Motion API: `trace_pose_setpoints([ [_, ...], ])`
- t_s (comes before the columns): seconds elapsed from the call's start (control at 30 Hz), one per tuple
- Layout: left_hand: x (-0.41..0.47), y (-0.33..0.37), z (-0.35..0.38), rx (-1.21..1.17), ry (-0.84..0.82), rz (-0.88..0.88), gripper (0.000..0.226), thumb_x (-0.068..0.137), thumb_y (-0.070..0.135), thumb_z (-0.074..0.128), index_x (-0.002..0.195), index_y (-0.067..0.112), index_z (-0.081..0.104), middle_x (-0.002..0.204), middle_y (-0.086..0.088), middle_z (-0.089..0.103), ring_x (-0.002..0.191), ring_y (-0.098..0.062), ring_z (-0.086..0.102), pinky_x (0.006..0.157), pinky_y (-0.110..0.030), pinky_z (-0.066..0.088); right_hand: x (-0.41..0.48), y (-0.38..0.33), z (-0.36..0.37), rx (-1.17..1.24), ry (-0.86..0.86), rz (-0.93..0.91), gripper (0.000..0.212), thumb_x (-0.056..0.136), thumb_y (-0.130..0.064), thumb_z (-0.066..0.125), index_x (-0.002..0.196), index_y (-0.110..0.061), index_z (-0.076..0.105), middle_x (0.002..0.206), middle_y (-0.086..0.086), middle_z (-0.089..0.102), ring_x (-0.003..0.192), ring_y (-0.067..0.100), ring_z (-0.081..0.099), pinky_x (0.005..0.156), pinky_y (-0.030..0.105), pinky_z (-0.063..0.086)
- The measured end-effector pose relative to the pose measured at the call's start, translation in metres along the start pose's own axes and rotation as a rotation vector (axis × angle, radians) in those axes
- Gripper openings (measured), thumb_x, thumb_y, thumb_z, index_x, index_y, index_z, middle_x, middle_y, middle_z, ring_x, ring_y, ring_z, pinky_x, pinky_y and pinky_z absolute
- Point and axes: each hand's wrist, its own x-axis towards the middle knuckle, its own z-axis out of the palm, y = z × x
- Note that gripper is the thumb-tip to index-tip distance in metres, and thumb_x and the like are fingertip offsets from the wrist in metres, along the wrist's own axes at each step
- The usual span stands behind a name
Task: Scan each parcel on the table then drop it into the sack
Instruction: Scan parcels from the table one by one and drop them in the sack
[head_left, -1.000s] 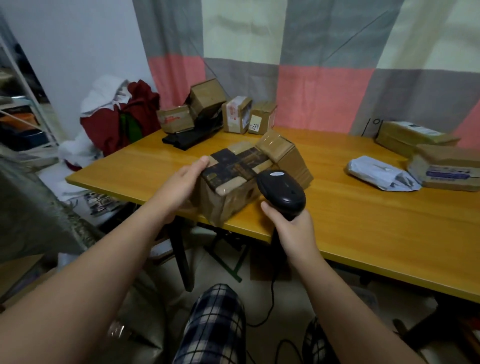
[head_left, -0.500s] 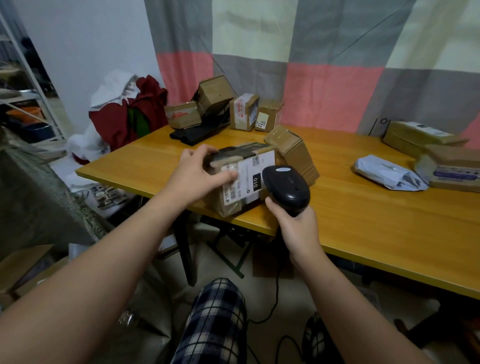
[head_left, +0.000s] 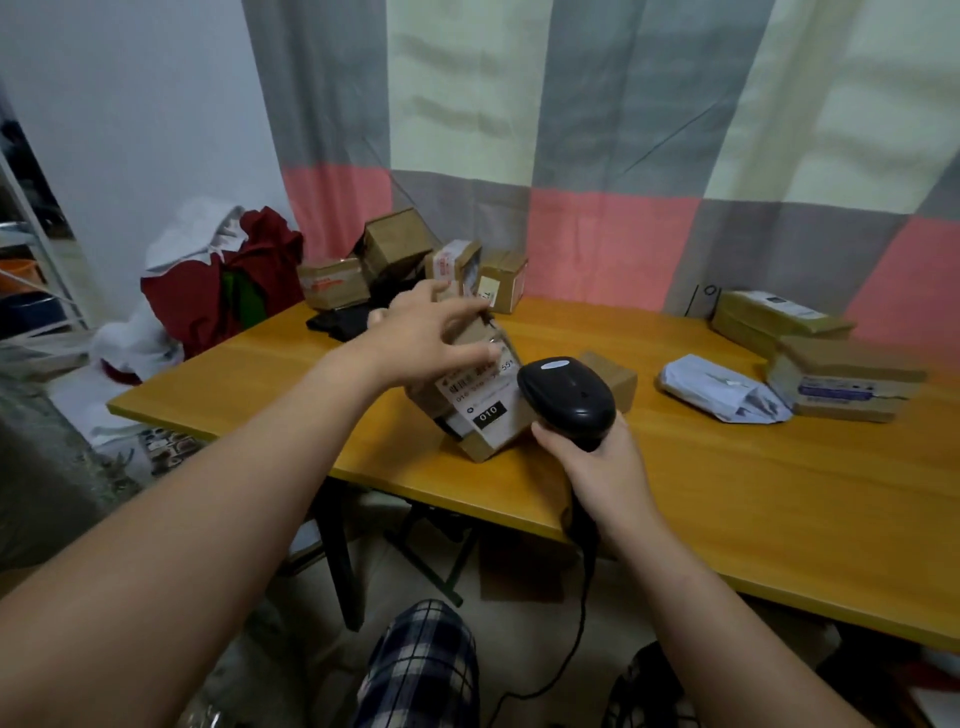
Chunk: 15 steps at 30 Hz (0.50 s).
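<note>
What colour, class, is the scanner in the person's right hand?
Black. The scanner, gripped by the right hand, shows best in the head view.

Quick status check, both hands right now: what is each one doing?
Left hand: open, fingers spread, resting on the tilted parcel.
Right hand: closed around the black scanner.

Parcel (head_left: 493, 441) label (head_left: 480, 397) reads "010", white on blk patch; other txt too blurred.
</note>
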Motion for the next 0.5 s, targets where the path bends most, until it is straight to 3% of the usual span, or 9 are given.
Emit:
trace_pose_setpoints([
  [0.07, -0.001, -0.011, 0.004, -0.133, -0.114, -0.026, 0.072, 0.082, 0.059, 0.063, 0.141, 0.06, 0.022, 0.155, 0.001, 0.014, 0.139, -0.031, 0.024, 0.11, -0.048, 0.031, 0.001, 0.0, -0.003, 0.001, -0.003, 0.014, 0.049, 0.075, -0.027, 0.08, 0.115, -0.034, 0.053, 0.129, -0.002, 0.056, 0.117, 0.01, 0.05, 0.094, 0.023, 0.038],
  [0.13, -0.005, -0.02, 0.01, -0.256, -0.168, -0.024, 0.083, 0.084, 0.041, 0.068, 0.142, 0.061, 0.012, 0.15, 0.0, 0.015, 0.133, -0.028, 0.03, 0.106, -0.04, 0.038, 0.003, -0.002, -0.001, 0.064, -0.014, 0.029, 0.052, 0.075, -0.025, 0.08, 0.122, -0.026, 0.056, 0.125, -0.007, 0.058, 0.11, 0.002, 0.053, 0.084, 0.012, 0.04],
  [0.2, -0.009, -0.028, 0.017, -0.275, -0.103, -0.006, 0.093, 0.079, 0.035, 0.073, 0.144, 0.057, 0.011, 0.144, -0.001, 0.022, 0.131, -0.027, 0.031, 0.107, -0.044, 0.038, 0.003, -0.006, 0.003, 0.14, -0.034, 0.041, 0.055, 0.077, -0.022, 0.079, 0.128, -0.02, 0.057, 0.116, -0.012, 0.061, 0.099, -0.01, 0.053, 0.071, 0.003, 0.041],
  [0.27, -0.015, -0.035, 0.021, -0.341, 0.007, 0.005, 0.094, 0.069, 0.043, 0.079, 0.143, 0.05, 0.02, 0.139, -0.003, 0.03, 0.128, -0.026, 0.035, 0.107, -0.049, 0.038, 0.002, -0.008, 0.007, 0.162, -0.037, 0.044, 0.054, 0.077, -0.022, 0.078, 0.127, -0.02, 0.058, 0.112, -0.016, 0.062, 0.099, -0.011, 0.053, 0.069, 0.002, 0.042],
  [0.37, -0.023, -0.042, 0.01, -0.44, 0.151, -0.01, 0.071, 0.063, 0.053, 0.082, 0.12, 0.039, 0.043, 0.131, -0.001, 0.038, 0.121, -0.022, 0.044, 0.102, -0.042, 0.043, -0.005, -0.007, 0.01, 0.127, -0.064, 0.015, 0.046, 0.077, -0.02, 0.078, 0.118, -0.027, 0.059, 0.106, -0.021, 0.061, 0.094, -0.015, 0.054, 0.072, 0.001, 0.043],
  [0.43, -0.027, -0.044, 0.001, -0.421, 0.19, -0.028, 0.055, 0.067, 0.053, 0.079, 0.112, 0.036, 0.053, 0.128, 0.001, 0.037, 0.118, -0.019, 0.045, 0.101, -0.037, 0.042, -0.012, -0.004, 0.012, 0.094, -0.089, -0.015, 0.036, 0.078, -0.019, 0.078, 0.109, -0.03, 0.062, 0.1, -0.016, 0.066, 0.09, -0.008, 0.06, 0.077, 0.01, 0.049],
  [0.5, -0.031, -0.043, 0.003, -0.34, 0.172, -0.036, 0.049, 0.07, 0.05, 0.077, 0.112, 0.033, 0.059, 0.124, 0.002, 0.035, 0.116, -0.016, 0.04, 0.1, -0.029, 0.034, -0.019, -0.004, 0.015, 0.075, -0.109, 0.0, 0.025, 0.08, -0.021, 0.076, 0.102, -0.025, 0.066, 0.088, -0.001, 0.071, 0.079, 0.011, 0.066, 0.073, 0.03, 0.056],
])
